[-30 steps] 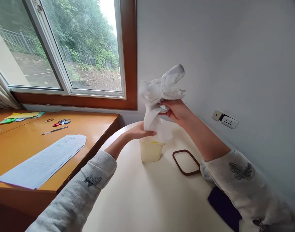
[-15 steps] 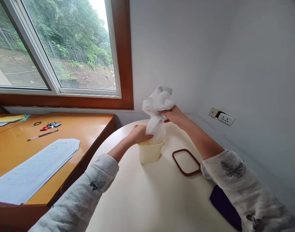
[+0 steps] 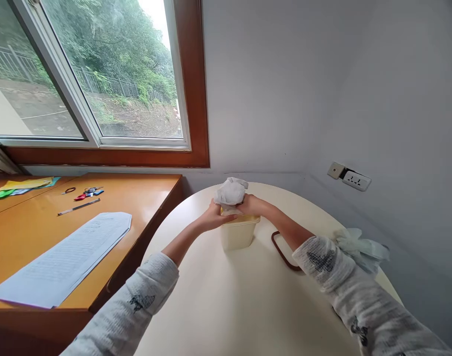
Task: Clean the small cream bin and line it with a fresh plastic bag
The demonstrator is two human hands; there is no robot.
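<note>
A small cream plastic bin (image 3: 240, 236) stands upright on the round white table (image 3: 211, 301). Bunched above its opening is a white plastic bag (image 3: 231, 192), its lower part down at the bin's mouth. My left hand (image 3: 213, 216) is closed on the bag's left side, close to the rim. From the right, my right hand (image 3: 249, 204) grips the bag low down, fingers partly hidden behind it. A brown rounded rectangular ring (image 3: 283, 252) lies on the table right of the bin, partly covered by my right forearm.
A pale translucent bundle (image 3: 363, 249) sits at the table's right edge. On the wooden desk (image 3: 152, 185) at left are papers (image 3: 66, 257), a pen (image 3: 78, 206), keys (image 3: 89, 193) and a black loop (image 3: 68, 190). The wall carries a socket (image 3: 356, 181).
My right hand has come down with the bag, which is now bunched low at the bin's mouth instead of stretched up above it. My left hand stays near the rim.
</note>
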